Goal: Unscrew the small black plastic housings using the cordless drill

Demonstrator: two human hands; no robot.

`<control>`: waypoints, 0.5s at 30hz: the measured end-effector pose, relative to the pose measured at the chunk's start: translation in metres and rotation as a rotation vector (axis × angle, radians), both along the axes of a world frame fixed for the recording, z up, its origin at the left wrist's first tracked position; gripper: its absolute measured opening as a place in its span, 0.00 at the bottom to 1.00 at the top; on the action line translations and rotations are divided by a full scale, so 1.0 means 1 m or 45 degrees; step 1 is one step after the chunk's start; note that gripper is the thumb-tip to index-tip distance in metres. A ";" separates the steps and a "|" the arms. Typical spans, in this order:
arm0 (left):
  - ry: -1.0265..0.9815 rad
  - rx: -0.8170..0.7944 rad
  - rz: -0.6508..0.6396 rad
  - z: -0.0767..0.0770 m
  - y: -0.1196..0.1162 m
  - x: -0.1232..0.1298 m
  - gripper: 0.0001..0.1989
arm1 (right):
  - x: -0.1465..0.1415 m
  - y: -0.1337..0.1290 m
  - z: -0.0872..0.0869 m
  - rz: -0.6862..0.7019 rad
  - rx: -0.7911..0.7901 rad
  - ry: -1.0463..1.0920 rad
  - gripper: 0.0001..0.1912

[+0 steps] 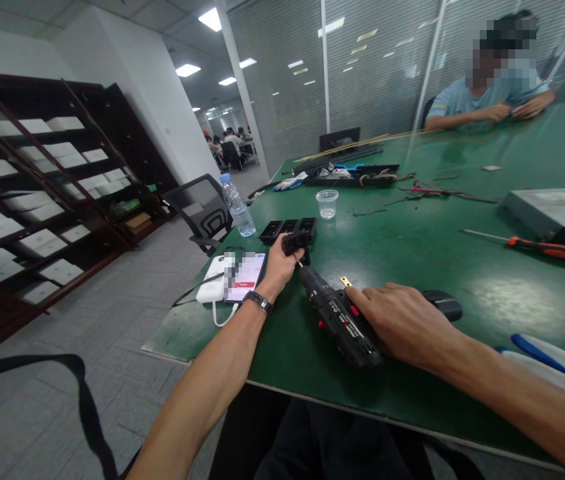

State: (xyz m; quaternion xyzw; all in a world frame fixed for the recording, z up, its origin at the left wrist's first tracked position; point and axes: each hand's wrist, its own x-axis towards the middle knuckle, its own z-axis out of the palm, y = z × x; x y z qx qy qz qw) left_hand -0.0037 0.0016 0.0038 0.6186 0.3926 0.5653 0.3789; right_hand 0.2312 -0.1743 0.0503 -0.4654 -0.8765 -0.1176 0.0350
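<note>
My right hand (402,317) is wrapped round the grip of a black cordless drill (339,323) lying on its side just above the green table. The drill's bit points away from me and meets, or nearly meets, a small black plastic part (296,243). My left hand (278,267) pinches that part; its far side is hidden. Right behind it stand several joined black plastic trays (272,231). A small brass-coloured plate with holes (345,282) shows beside my right thumb. The drill's battery end (443,305) sticks out beyond my right hand.
A phone (245,277) and a cabled white power bank (213,279) lie left of my left hand. Beyond are a water bottle (238,208) and a see-through cup (327,204). A screwdriver (547,248), metal case (557,212) and gloves (557,360) lie right. A person (492,100) sits opposite.
</note>
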 end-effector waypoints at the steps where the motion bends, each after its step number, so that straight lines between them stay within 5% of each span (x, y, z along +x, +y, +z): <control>1: 0.002 0.002 -0.001 0.001 -0.001 0.000 0.18 | 0.000 0.000 0.000 0.000 -0.001 0.000 0.16; 15: -0.003 -0.011 -0.013 0.001 -0.001 0.000 0.19 | 0.000 0.000 -0.002 0.008 0.018 -0.001 0.17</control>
